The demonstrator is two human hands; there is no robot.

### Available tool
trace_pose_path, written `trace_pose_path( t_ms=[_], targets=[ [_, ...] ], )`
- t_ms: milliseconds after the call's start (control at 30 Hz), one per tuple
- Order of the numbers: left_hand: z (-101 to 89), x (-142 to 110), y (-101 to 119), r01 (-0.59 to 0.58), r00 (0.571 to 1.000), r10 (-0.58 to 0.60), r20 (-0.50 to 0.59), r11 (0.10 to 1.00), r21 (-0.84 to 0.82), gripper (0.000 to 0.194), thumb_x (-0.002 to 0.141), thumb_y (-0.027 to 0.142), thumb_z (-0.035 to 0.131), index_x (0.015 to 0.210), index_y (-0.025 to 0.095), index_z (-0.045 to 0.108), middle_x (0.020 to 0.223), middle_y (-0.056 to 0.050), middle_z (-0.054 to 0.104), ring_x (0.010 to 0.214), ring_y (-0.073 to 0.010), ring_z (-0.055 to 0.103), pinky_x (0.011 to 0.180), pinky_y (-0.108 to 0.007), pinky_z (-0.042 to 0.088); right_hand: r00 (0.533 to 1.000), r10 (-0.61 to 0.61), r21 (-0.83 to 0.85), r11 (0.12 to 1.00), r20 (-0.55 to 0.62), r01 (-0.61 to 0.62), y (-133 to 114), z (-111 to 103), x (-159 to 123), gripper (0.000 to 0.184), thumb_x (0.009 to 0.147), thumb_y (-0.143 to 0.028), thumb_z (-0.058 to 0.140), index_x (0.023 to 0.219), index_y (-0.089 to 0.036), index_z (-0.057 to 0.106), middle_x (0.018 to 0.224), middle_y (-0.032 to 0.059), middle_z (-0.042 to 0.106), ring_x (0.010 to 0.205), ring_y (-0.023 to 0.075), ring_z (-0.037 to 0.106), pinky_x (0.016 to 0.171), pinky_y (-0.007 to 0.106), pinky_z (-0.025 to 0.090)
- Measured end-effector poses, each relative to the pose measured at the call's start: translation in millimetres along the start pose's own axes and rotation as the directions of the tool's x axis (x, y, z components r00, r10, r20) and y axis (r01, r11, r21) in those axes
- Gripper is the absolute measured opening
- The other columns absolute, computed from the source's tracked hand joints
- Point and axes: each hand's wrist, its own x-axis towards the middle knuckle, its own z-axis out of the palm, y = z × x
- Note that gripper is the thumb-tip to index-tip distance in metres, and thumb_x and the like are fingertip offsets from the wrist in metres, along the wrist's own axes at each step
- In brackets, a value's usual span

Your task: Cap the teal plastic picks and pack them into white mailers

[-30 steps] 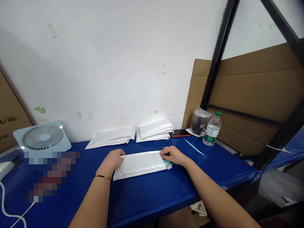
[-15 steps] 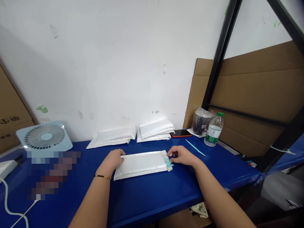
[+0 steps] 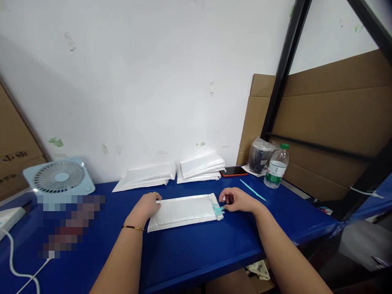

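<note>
A white padded envelope (image 3: 183, 210) lies flat across the blue table. At its left end, my left hand (image 3: 150, 206) grips the upper corner between thumb and fingers. Narrow teal strips (image 3: 219, 210) lie at the envelope's right end. My right hand (image 3: 234, 200) is curled there, its thumb and finger closed at the end of one strip. To the right of that hand a long teal strip (image 3: 252, 190) rests loose on the table.
Behind lie two piles of white padded envelopes, a left pile (image 3: 145, 176) and a right pile (image 3: 200, 167), with a phone (image 3: 233, 171), a bagged dark roll (image 3: 259, 159) and a water bottle (image 3: 276, 169) further right. A blue fan (image 3: 61, 176) stands left, near a white cable (image 3: 14, 265).
My right hand has shifted slightly right, away from the envelope's end, drawing a teal strip outward. My left hand stays on the left corner.
</note>
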Motion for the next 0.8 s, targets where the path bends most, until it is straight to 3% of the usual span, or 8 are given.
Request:
trace_pose_path(
  t_ms=[167, 300, 433, 600, 700, 800],
  targets=[
    [1.9, 2.1, -2.0, -0.011, 1.000, 0.011, -0.010, 1.000, 0.002, 0.029, 0.070, 0.016, 0.051, 0.096, 0.019, 0.064, 0.108, -0.006, 0.063, 0.099, -0.0214, 0.058, 0.082, -0.026, 0.043, 1.000, 0.000, -0.088, 0.996, 0.028, 0.003, 4.6, -2.3, -1.7, 0.014, 0.058, -0.018, 0.064, 0.072, -0.017, 0.068, 0.069, 0.0007, 0.061, 0.058, 0.0107, 0.051, 0.052, 0.020, 0.039],
    [2.7, 3.0, -2.0, -0.027, 0.999, 0.027, -0.020, 0.999, 0.028, 0.028, 0.070, 0.016, 0.052, 0.095, 0.020, 0.064, 0.107, -0.006, 0.064, 0.100, -0.0216, 0.057, 0.082, -0.026, 0.043, 0.998, 0.066, 0.040, 0.997, 0.015, -0.066, 6.4, 2.2, 1.4, 0.015, 0.062, -0.022, 0.064, 0.074, -0.015, 0.067, 0.056, -0.0016, 0.057, 0.051, 0.0094, 0.048, 0.047, 0.019, 0.035],
    [4.5, 4.7, -3.6, -0.018, 1.000, 0.018, -0.007, 0.999, 0.033, 0.030, 0.070, 0.017, 0.052, 0.098, 0.019, 0.063, 0.109, -0.007, 0.063, 0.100, -0.0220, 0.057, 0.083, -0.027, 0.043, 0.996, 0.068, 0.200, 0.977, 0.050, -0.077, 2.0, 11.0, 8.0, 0.024, 0.064, -0.033, 0.067, 0.079, -0.014, 0.068, 0.060, 0.0006, 0.061, 0.054, 0.0108, 0.052, 0.051, 0.021, 0.039],
    [5.2, 7.7, -7.8, -0.023, 1.000, 0.023, 0.001, 1.000, 0.017, 0.034, 0.071, 0.020, 0.053, 0.103, 0.019, 0.062, 0.113, -0.008, 0.061, 0.104, -0.0229, 0.055, 0.087, -0.029, 0.042, 0.999, 0.045, 0.202, 0.978, 0.021, -0.048, -2.9, 11.3, 10.1, 0.029, 0.065, -0.039, 0.068, 0.080, -0.015, 0.071, 0.061, 0.0015, 0.062, 0.053, 0.0107, 0.052, 0.051, 0.022, 0.038],
    [3.8, 5.7, -2.0, -0.025, 0.995, 0.027, -0.094, 0.999, 0.026, 0.047, 0.072, 0.032, 0.056, 0.117, 0.018, 0.056, 0.122, -0.011, 0.054, 0.116, -0.0283, 0.046, 0.093, -0.034, 0.038, 0.997, 0.071, 0.279, 0.958, 0.011, -0.071, -1.9, 3.2, 6.4, 0.031, 0.066, -0.041, 0.068, 0.079, -0.013, 0.068, 0.063, 0.0017, 0.062, 0.052, 0.0100, 0.052, 0.051, 0.022, 0.040],
    [8.6, -1.3, 17.5, -0.201, 0.960, 0.195, -0.202, 0.980, -0.009, 0.059, 0.075, 0.049, 0.051, 0.125, 0.018, 0.048, 0.129, -0.010, 0.047, 0.122, -0.0293, 0.038, 0.098, -0.037, 0.034, 0.995, 0.097, 0.322, 0.943, -0.019, -0.085, -0.1, 2.1, 5.8, 0.033, 0.065, -0.042, 0.069, 0.079, -0.013, 0.066, 0.061, 0.0011, 0.060, 0.051, 0.0098, 0.053, 0.049, 0.021, 0.039]
  ],
)
